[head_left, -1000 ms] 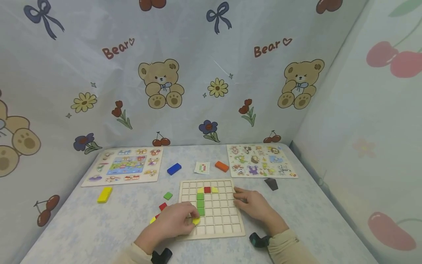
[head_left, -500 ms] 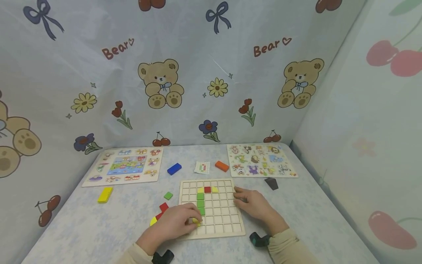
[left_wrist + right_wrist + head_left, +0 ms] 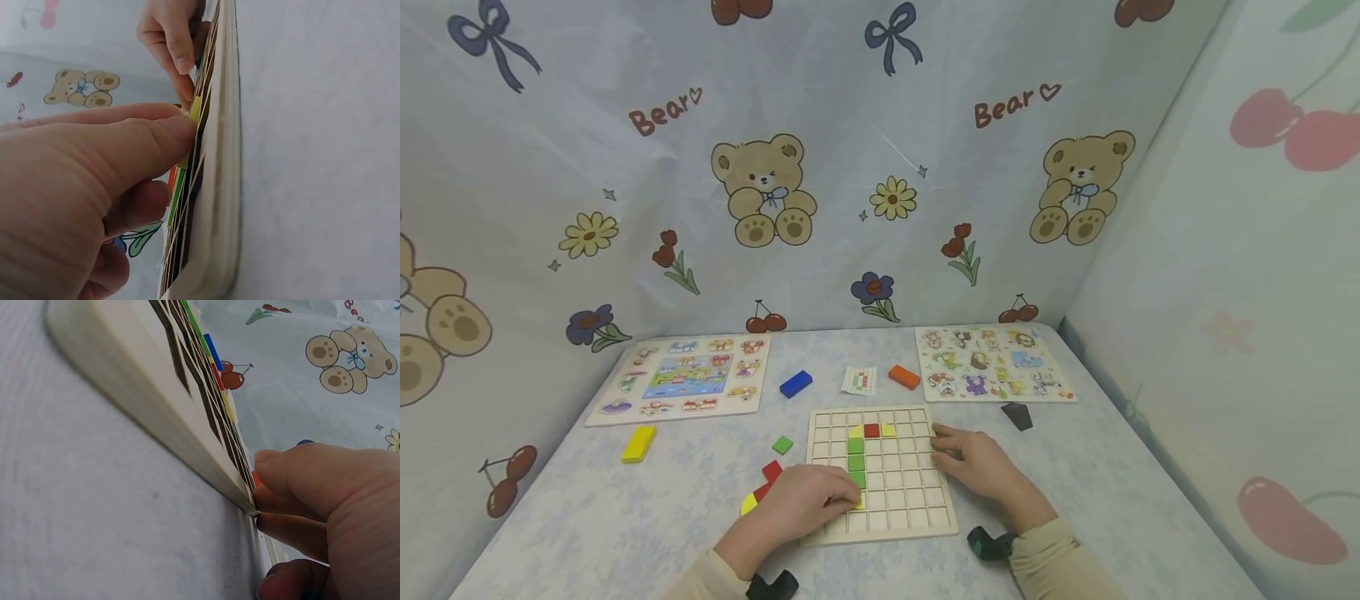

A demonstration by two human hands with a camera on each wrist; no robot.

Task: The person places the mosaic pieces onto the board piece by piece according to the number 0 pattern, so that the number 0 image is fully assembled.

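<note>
**Putting a yellow piece on the grid board**

Bears, flowers and cherries cover the soft walls around a pale blue table (image 3: 625, 517). On the table, near the person, lies a wooden grid board (image 3: 910, 492) with many little squares. Three green squares (image 3: 856, 461) stand in a line on it, with a red square (image 3: 872, 431) and bits of yellow at the top.

The left hand (image 3: 801, 504) rests on the near left part of the board. Its curled thumb and fingers pinch a small yellow piece (image 3: 194, 109) and press it onto the board, just below the green line. The right hand (image 3: 977, 467) sits at the right edge of the board, with its fingers (image 3: 294, 472) bent around that edge.

Left of the board lie loose red, green and yellow pieces (image 3: 771, 471). Farther back are a blue block (image 3: 795, 383), a small card (image 3: 860, 380) and an orange block (image 3: 904, 377). A yellow block (image 3: 638, 443) lies far left. Two picture puzzles (image 3: 685, 379) sit at the back corners, and a dark piece (image 3: 1017, 415) lies near the right one.
</note>
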